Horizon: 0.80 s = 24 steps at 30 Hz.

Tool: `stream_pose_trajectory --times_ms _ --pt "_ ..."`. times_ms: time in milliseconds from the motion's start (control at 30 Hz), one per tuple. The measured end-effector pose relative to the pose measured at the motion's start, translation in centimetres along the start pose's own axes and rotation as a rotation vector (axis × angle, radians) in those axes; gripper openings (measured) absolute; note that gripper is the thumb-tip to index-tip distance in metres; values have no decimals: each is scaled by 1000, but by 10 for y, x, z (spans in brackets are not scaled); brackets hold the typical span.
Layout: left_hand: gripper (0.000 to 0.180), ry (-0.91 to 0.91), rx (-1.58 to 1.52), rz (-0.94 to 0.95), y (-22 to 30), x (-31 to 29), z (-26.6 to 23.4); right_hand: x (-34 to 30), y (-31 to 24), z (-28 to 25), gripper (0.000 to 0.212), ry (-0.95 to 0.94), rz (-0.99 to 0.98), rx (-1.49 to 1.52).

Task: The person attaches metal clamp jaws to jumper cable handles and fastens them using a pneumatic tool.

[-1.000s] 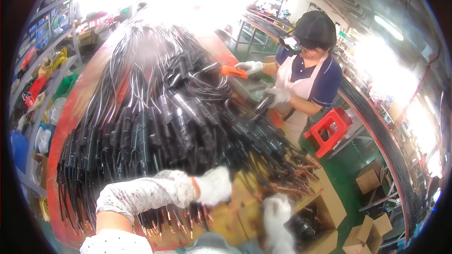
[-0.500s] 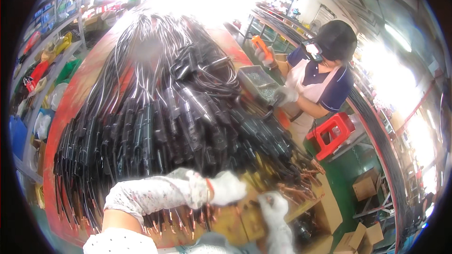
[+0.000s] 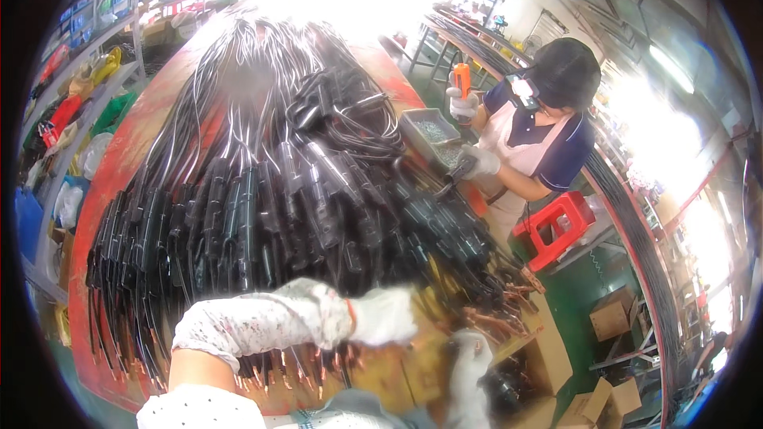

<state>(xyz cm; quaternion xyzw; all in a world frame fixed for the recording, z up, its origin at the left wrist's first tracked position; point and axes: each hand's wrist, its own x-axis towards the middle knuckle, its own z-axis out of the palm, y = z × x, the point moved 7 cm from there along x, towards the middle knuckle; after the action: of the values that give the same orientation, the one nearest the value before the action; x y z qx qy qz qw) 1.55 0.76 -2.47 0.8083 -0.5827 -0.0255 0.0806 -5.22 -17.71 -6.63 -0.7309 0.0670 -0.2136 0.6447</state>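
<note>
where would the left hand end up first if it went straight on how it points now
Probably the copper-tipped cable ends on the right side of the pile, across from the left hand; depth is unclear, so it might pass over them.

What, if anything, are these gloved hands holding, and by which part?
The wearer's left hand and right hand are blurred; I can't tell whether they hold anything. A co-worker's hand grips an orange tool by its lower part.

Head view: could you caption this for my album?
Gloved left hand and right hand near black cables; a co-worker holds an orange tool.
</note>
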Motion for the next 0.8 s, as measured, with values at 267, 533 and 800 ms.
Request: stream_pose_trajectory --times_ms 267,533,800 --pt "15 -161 74 -25 2 1 21 -1 -4 10 5 -87 -126 -202" --pt "11 -127 58 -67 5 -1 12 1 -8 12 6 -66 -58 -212" --pt "14 -154 122 6 10 -14 6 -21 -24 14 22 -165 -326 -569"
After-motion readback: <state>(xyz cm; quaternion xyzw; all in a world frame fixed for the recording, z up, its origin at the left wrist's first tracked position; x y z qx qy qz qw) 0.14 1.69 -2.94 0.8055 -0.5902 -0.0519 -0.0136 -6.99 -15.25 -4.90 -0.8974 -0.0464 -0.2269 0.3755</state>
